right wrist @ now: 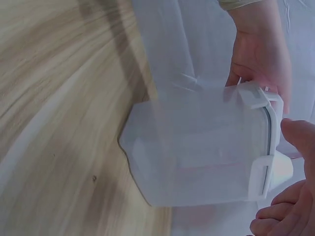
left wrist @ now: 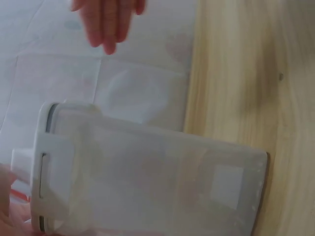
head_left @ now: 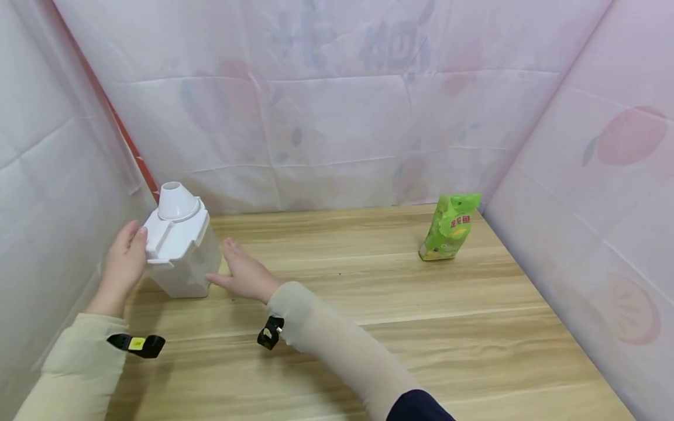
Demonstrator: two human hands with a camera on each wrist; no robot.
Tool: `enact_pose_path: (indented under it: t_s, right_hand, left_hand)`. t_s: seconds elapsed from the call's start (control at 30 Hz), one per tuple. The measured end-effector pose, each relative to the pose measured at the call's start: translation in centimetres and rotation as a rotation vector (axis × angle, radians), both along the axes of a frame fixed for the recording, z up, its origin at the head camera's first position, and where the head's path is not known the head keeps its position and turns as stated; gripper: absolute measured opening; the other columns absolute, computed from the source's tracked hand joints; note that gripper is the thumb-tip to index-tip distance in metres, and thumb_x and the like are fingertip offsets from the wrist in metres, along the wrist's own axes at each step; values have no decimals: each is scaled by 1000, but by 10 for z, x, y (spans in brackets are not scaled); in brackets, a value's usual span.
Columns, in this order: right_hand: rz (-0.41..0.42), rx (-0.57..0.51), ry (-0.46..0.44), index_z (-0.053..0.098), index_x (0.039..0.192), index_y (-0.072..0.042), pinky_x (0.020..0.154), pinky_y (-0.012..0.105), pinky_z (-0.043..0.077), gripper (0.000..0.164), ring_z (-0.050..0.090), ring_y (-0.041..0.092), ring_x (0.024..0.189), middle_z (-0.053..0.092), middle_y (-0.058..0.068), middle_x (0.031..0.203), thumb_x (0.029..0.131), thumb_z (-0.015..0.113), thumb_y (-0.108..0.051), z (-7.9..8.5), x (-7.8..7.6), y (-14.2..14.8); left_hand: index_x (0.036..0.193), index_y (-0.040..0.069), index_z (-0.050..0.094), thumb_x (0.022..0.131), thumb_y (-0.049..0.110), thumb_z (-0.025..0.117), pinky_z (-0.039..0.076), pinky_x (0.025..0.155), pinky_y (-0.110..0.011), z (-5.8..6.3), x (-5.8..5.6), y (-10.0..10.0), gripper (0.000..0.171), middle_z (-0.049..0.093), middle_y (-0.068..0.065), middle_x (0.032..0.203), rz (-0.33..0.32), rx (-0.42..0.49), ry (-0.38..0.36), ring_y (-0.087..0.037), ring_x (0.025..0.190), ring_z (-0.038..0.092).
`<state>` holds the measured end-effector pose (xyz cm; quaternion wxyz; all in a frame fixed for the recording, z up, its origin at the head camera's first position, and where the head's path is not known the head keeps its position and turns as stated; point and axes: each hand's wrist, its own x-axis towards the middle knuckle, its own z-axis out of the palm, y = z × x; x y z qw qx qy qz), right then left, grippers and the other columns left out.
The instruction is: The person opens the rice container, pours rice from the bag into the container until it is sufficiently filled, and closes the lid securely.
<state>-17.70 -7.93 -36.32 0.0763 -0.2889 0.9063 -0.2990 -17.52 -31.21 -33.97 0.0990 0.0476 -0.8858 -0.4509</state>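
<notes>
Container (head_left: pixel 184 279) flanked: left hand (head_left: pixel 122 260) at lid (head_left: pixel 182 237), right hand (head_left: pixel 244 272) outstretched.

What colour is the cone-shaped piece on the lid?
The cone is white; it shows best in the head view.

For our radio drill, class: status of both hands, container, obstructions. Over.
Left hand on lid edge; right hand open beside container. Container upright on table, lid on. Nothing seen blocking; bag stands apart, right.
</notes>
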Motion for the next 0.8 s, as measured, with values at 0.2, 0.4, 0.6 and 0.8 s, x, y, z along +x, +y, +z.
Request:
enact_pose_path:
  t_s: [0.2,0.4,0.6,0.8]
  right_hand:
    - [23,-61,-46,13,148,-4,108,20,7,79,7,13,140,11,10,154,93,49,-48,2,1,-8]
    - [13,-108,-123,14,148,-3,109,21,10,80,9,13,139,10,9,154,93,45,-51,-1,-2,-17]
    - [12,-76,-128,11,148,-2,108,20,11,81,12,14,139,8,8,154,94,44,-51,-1,-11,-27]
    - [19,-153,-151,15,149,-6,107,26,25,75,30,18,133,21,9,152,94,45,-49,-1,-18,-40]
  left_hand:
    - [146,-5,4,100,39,28,16,104,-61,2,1,-10,68,12,-34,146,-55,62,-75,-49,132,13]
    - [145,-2,-9,99,43,28,23,100,-62,-12,-4,-20,74,-2,-33,148,-167,170,-215,-51,131,14]
    - [145,10,-19,99,44,34,6,106,-60,-25,-8,-34,78,-15,-21,151,-259,482,-287,-44,135,0]
    - [145,29,14,102,32,29,43,90,-30,-40,-8,-47,45,48,12,128,-455,693,-288,-5,116,46]
